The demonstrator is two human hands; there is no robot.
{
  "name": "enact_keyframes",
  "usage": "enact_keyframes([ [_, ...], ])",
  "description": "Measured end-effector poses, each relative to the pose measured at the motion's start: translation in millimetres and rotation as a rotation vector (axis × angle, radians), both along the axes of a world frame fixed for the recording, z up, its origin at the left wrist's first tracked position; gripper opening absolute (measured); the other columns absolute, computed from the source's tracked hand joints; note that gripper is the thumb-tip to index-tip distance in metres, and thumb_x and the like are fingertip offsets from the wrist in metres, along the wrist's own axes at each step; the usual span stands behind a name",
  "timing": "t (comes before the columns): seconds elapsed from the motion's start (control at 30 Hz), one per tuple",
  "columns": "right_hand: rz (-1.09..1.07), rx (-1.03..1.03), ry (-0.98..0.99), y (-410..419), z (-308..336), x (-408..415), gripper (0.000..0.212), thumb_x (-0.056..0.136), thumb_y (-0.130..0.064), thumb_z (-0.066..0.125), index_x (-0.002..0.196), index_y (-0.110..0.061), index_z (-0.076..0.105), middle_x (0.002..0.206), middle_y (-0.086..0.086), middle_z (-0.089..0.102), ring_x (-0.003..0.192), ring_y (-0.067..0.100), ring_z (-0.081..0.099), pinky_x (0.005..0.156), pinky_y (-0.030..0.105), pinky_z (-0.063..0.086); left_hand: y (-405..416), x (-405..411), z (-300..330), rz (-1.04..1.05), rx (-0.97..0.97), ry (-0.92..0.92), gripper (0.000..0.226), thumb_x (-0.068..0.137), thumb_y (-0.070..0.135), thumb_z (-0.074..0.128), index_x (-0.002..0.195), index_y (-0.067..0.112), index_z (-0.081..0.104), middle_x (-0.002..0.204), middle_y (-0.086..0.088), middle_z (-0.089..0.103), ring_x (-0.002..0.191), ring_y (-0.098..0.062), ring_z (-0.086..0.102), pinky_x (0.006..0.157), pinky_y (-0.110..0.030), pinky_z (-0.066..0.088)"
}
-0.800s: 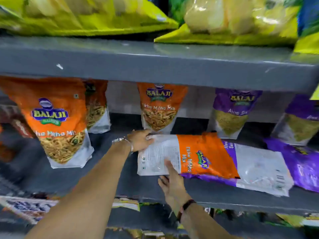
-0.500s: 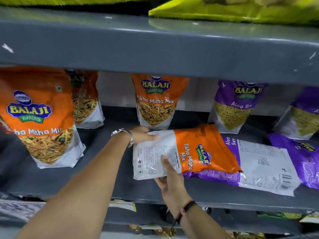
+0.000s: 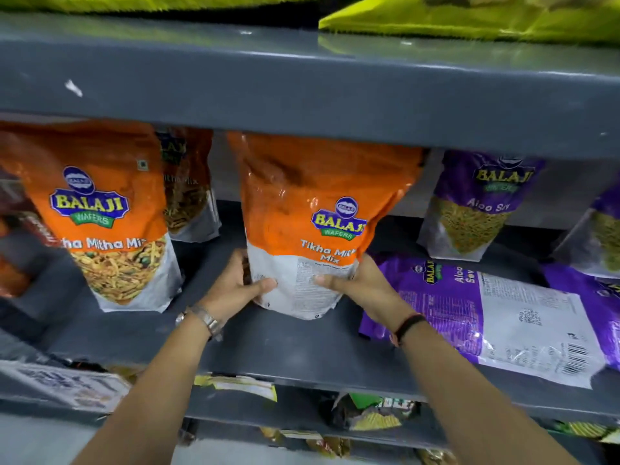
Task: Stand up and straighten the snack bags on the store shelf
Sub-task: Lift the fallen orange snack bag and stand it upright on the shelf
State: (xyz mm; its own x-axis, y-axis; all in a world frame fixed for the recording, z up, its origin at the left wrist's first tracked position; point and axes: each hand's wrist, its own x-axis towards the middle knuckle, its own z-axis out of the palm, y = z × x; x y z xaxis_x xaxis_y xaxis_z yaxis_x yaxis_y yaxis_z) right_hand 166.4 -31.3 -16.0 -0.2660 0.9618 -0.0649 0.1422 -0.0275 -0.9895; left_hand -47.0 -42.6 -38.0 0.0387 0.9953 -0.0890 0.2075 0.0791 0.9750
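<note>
Both hands grip the orange Tikha Mitha Mix bag upright on the grey shelf: left hand curled around its lower left edge, right hand around its lower right, thumbs pressed on the white panel. Just right of that bag a purple Aloo Sev bag lies flat, crowding the right wrist. Left of it stands another orange bag, upright. Behind and to the right, a purple bag stands upright. Above the held bag runs the grey upper shelf, carrying yellow-green packs.
</note>
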Motion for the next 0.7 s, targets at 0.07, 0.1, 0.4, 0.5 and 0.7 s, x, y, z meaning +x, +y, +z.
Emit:
enact_keyframes([
  [0.07,0.03,0.02,-0.108,3.0,-8.0,-0.6,0.052,0.069,-0.009,0.075,0.117,-0.01,0.053,0.118,0.011,0.065,0.106,0.022,0.062,0.098,0.047,0.048,-6.4,3.5,-15.1,0.036,-0.013,0.06,0.063,0.066,0.02,0.072,0.114,0.023,0.031,0.12,-0.004,0.05,0.111,-0.022,0.05,0.094,-0.042,0.046],
  [0.1,0.021,0.035,-0.14,2.9,-11.6,-1.4,0.051,0.07,-0.011,0.075,0.116,-0.01,0.054,0.118,0.01,0.065,0.106,0.021,0.062,0.098,0.047,0.048,-8.6,5.3,-19.8,0.046,-0.009,0.064,0.068,0.063,0.021,0.073,0.116,0.021,0.03,0.119,-0.003,0.049,0.111,-0.021,0.049,0.094,-0.039,0.044],
  [0.4,0.128,0.046,0.122,-22.0,-5.9,27.6,0.064,0.064,-0.072,0.054,0.11,-0.027,0.055,0.115,-0.009,0.062,0.107,0.001,0.058,0.093,0.021,0.048,-2.2,3.7,-20.7,0.179,0.014,0.077,0.075,0.082,0.023,0.058,0.139,0.02,0.008,0.14,-0.01,0.039,0.132,-0.025,0.034,0.111,-0.043,0.027],
  [0.5,-0.083,-0.017,0.208,-8.6,-8.5,21.9,0.057,0.088,-0.058,0.014,0.122,-0.026,0.047,0.136,0.0,0.05,0.121,0.007,0.046,0.112,0.034,0.031,-21.1,22.5,-18.5,0.2,0.049,0.107,0.095,0.068,0.068,0.048,0.139,0.02,0.008,0.145,-0.004,0.027,0.137,-0.02,0.019,0.114,-0.041,0.018],
  [0.7,0.123,0.016,0.081,-16.9,-29.1,-17.2,0.047,0.094,-0.045,0.022,0.137,-0.027,0.031,0.144,-0.007,0.04,0.129,0.0,0.038,0.099,0.007,0.036,-47.0,61.2,-26.6,0.056,0.201,0.139,0.129,0.041,0.071,0.068,0.139,0.025,-0.001,0.15,-0.003,0.014,0.139,-0.015,0.015,0.114,-0.036,0.022],
])
